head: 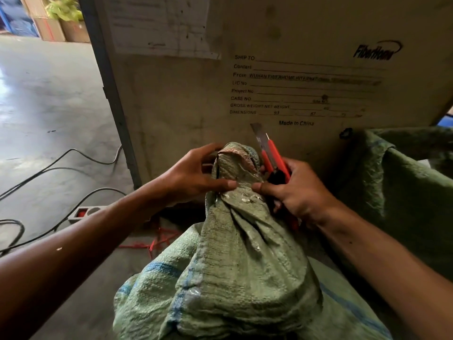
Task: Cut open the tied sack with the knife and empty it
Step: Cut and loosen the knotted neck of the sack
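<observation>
Sack (235, 261) stands upright between both hands, its bunched neck pointing up. The left hand (193, 175) grips the neck; the right hand (296, 192) pinches it too, clutching the knife (270, 153), blade upward just right of the knot.

The large cardboard carton (282, 69) carries a printed "FiberHome" logo (376, 52) at its upper right. Below and to the left runs a shipping form (301, 90) in dark print: "SHIP TO", "Contact", "From WUHAN FIBERHOME INTERNAT…" with the rest smeared, "L/C No", "Project No", "CASE NO", "GROSS WEIGHT/NET WEIGHT", and "DIMENSIONS" with 93 and 67 filled in. Beneath stands "Made in China". A paper sheet (161, 23) stuck above is too faded to read.
</observation>
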